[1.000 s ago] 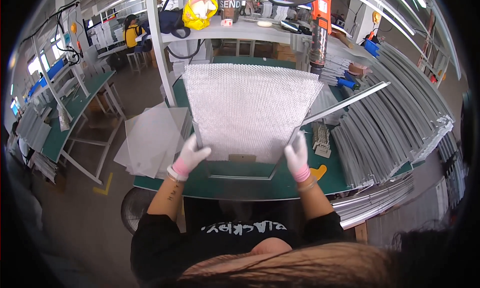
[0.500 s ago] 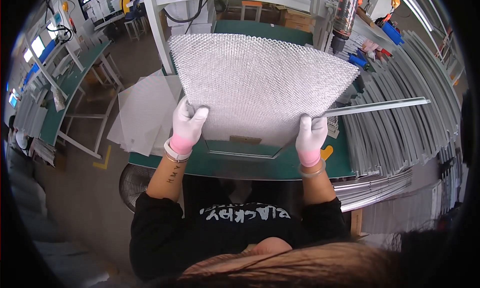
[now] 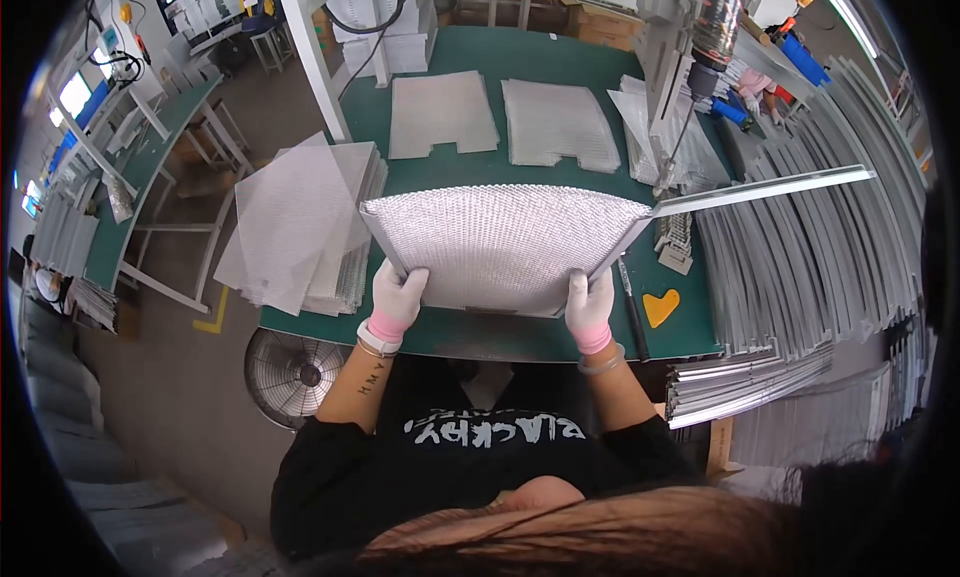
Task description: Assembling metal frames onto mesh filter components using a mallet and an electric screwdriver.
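Gloved in white, my left fingers and right fingers gripped the two side rails of a silvery mesh panel, tilted over the near part of the green counter. A long metal strip jutted rightward from the panel's far right corner; beyond, two pale notched sheets lay side by side on the counter.

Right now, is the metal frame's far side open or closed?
Open: one bar of the metal frame juts out rightward, leaving the far edge of the mesh panel uncovered.
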{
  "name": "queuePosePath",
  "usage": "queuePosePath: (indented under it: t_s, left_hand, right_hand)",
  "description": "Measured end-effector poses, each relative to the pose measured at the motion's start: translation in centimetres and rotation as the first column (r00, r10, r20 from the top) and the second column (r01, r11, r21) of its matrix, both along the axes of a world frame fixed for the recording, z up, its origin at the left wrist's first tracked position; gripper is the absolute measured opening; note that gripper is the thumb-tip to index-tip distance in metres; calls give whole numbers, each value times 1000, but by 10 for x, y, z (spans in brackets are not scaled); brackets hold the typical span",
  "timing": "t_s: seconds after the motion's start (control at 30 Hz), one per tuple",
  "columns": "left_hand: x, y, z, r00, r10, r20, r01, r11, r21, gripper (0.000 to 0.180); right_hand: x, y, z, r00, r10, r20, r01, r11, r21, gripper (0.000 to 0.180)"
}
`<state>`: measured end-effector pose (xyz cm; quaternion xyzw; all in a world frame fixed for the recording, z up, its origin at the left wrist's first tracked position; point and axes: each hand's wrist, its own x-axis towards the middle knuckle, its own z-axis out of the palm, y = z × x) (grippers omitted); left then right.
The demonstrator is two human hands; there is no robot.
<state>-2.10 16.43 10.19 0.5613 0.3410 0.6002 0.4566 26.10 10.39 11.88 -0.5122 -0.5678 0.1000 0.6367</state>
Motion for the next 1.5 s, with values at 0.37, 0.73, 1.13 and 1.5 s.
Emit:
queuePosePath:
  t_s: [0.37,0.73,1.13,1.5]
  left_hand:
    - [-30,14,131,972,-216,-92,233,926,296,44]
    - [-21,-28,128,684,-721,-109,619,495,610,15]
    - [-43,-22,76,925,-254,-282,364,803,472,28]
    - [-2,6,116,996,-53,74,30,962,272,9]
  right_hand:
    - [11,0,141,935,322,-150,-320,947,37,17]
    - [7,-55,108,857,506,93,-515,839,177,46]
    - [-24,-55,94,987,81,-138,-20,918,395,92]
    - [32,-13,187,827,117,550,-118,992,-34,63]
